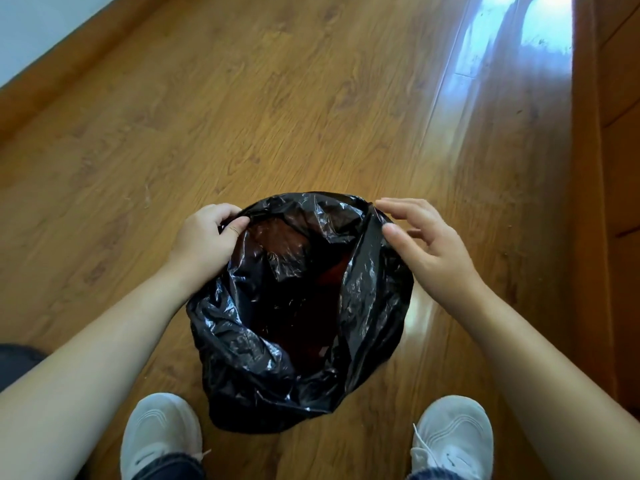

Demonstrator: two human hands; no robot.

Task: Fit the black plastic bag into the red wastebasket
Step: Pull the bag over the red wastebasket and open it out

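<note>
A crinkled black plastic bag point(252, 344) is draped over and into the red wastebasket point(277, 237), which stands on the floor between my feet. Only a dark red glow of the basket shows through the thin plastic inside the opening; its outer wall is covered. My left hand point(207, 237) pinches the bag's edge at the far left of the rim, thumb and fingers closed on the plastic. My right hand point(422, 237) hovers at the far right of the rim with fingers spread, its fingertips touching or just off the bag's edge.
The wooden floor point(277, 116) runs all around the basket. My two white shoes point(159, 434) point(453, 434) stand just in front of it. A wall skirting point(79, 60) crosses the upper left, and a wooden panel point(609, 168) lines the right edge.
</note>
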